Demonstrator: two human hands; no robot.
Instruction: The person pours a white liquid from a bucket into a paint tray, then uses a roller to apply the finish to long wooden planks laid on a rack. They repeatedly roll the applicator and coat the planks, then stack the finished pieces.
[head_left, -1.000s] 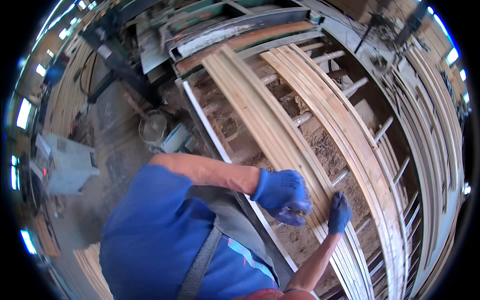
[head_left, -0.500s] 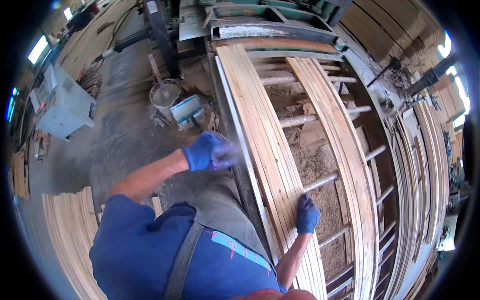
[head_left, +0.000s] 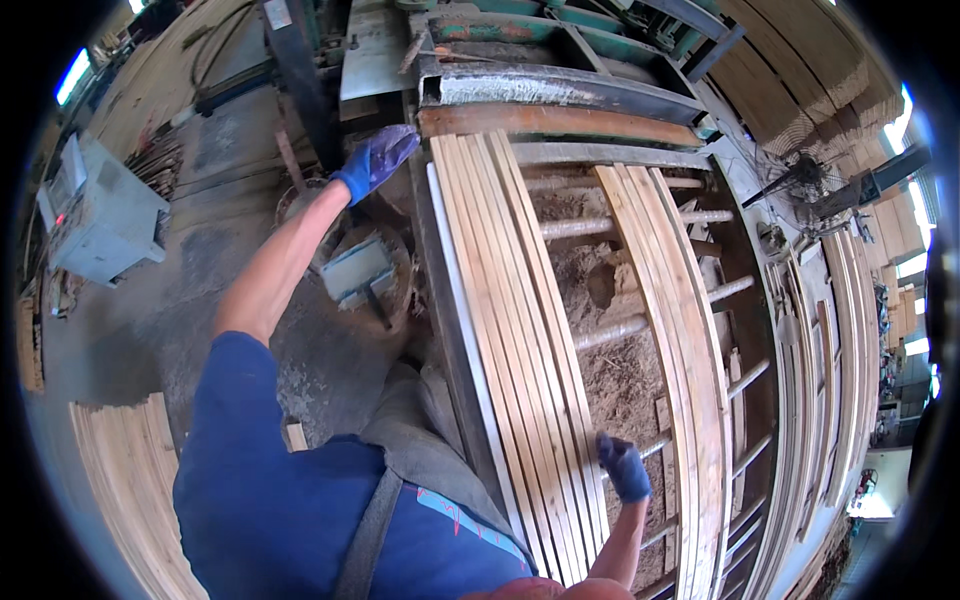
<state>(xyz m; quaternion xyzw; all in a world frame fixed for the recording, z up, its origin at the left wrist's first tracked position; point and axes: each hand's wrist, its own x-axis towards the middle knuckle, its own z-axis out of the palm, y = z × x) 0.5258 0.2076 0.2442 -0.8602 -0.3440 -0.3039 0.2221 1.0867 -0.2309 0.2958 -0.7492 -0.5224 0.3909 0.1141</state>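
My left hand (head_left: 380, 162), in a blue and purple glove, is stretched forward past the far left end of a row of long pale wooden boards (head_left: 515, 350). Its fingers are extended, and nothing shows in it. My right hand (head_left: 624, 468), gloved in dark blue, is at the right edge of the same row, nearer to me. Its fingers are loosely bent and apart, against or just beside the outermost board. The boards lie side by side on a metal roller frame (head_left: 430, 260). To their right, a second row of boards (head_left: 665, 340) rests on the rollers.
A metal machine frame (head_left: 560, 85) crosses the far end. Sawdust (head_left: 620, 385) covers the ground under the rollers (head_left: 610, 332). A tub (head_left: 400, 290) with a dustpan-like scoop (head_left: 358, 270) stands at left, beyond it a grey cabinet (head_left: 110, 215). Stacked boards (head_left: 135, 480) lie near left.
My left hand has moved forward, from beside the boards to beyond their far end, its fingers straightening. My right hand has shifted from on top of the boards to their right edge. The view has shifted.
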